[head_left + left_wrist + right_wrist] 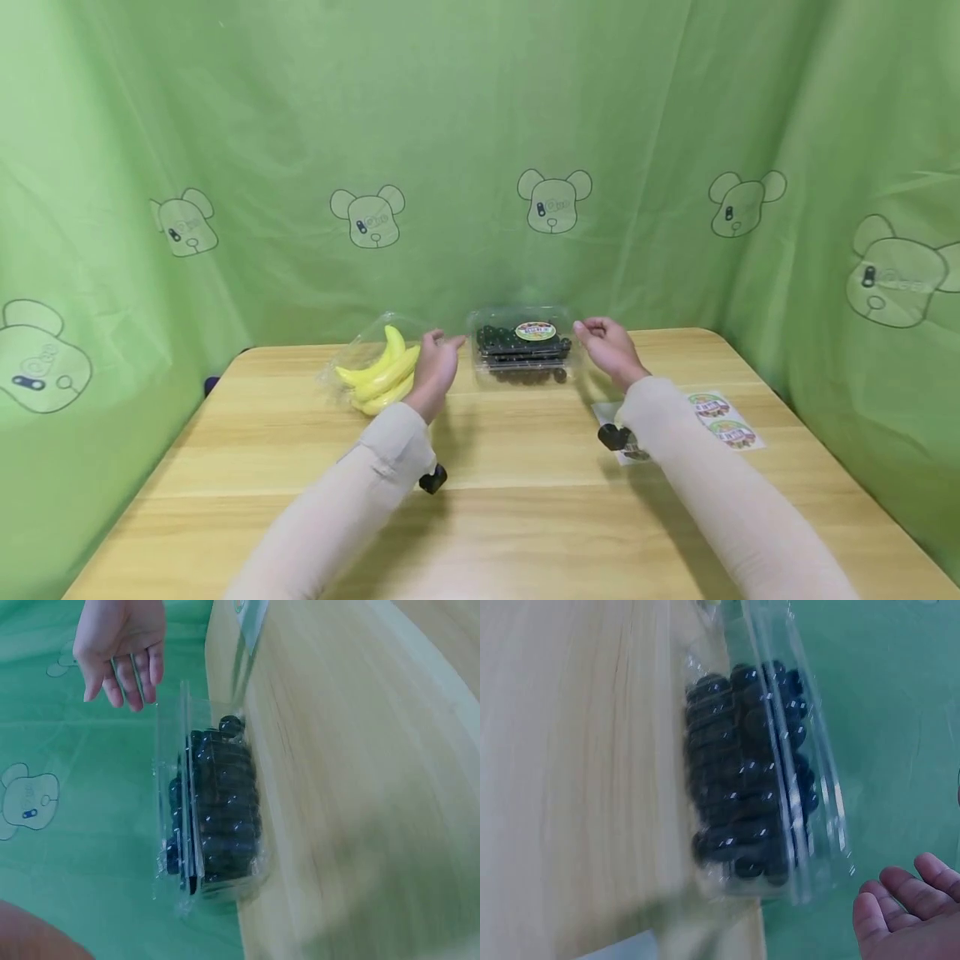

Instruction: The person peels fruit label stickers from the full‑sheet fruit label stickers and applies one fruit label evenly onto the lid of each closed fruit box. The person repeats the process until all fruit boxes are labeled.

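Observation:
A clear plastic clamshell box [480, 375] of dark grapes [517, 371] stands near the table's far edge, its lid down, with an oval fruit sticker [536, 332] on top. My left hand [437, 367] is just left of the box, its fingers extended toward the box's side. On the other side my right hand [609, 346] is beside the box's right end. In the right wrist view its loosely bent fingers [911, 896] hold nothing. The left wrist view shows the right palm facing the box and only a blurred bit of the left hand.
Left of the box lie yellow bananas [382, 379] in a clear package, partly behind my left hand. A sheet of oval stickers [731, 425] is on the right, partly covered by my right sleeve. A green curtain [465, 100] surrounds the wooden table [517, 517].

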`<action>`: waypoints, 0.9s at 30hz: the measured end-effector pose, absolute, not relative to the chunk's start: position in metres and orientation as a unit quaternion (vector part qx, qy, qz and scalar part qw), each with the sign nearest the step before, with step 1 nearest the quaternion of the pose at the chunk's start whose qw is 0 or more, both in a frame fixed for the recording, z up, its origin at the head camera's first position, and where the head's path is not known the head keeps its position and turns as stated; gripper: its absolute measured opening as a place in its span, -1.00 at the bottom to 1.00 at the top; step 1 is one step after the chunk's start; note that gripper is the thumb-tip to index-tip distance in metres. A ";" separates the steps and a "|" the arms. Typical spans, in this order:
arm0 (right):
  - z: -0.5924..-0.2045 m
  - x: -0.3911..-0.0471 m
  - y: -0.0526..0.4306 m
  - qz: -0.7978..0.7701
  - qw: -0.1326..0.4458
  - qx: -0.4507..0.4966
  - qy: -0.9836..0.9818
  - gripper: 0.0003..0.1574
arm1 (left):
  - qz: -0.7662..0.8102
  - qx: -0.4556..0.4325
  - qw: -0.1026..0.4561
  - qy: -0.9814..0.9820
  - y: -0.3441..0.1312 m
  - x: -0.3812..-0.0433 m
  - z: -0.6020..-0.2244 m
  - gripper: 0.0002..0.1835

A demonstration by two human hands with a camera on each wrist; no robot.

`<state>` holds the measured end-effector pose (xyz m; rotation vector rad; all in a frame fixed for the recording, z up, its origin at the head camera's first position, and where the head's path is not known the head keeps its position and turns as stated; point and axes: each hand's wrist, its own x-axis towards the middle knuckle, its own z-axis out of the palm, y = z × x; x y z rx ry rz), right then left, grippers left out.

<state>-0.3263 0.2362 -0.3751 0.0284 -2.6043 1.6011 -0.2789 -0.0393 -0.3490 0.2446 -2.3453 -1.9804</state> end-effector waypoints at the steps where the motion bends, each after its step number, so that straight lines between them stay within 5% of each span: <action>1: -0.373 -0.326 0.233 0.525 0.046 0.012 -0.850 -0.23 | -0.641 0.087 0.043 -0.761 -0.042 -0.277 -0.349 -0.34; 14: -0.361 -0.325 0.200 0.535 0.061 0.032 -0.842 -0.32 | -0.629 0.127 0.178 -0.746 -0.091 -0.265 -0.345 -0.20; 27: -0.367 -0.323 0.163 0.540 0.051 0.055 -0.839 -0.42 | -0.655 0.190 0.189 -0.707 -0.135 -0.260 -0.361 -0.08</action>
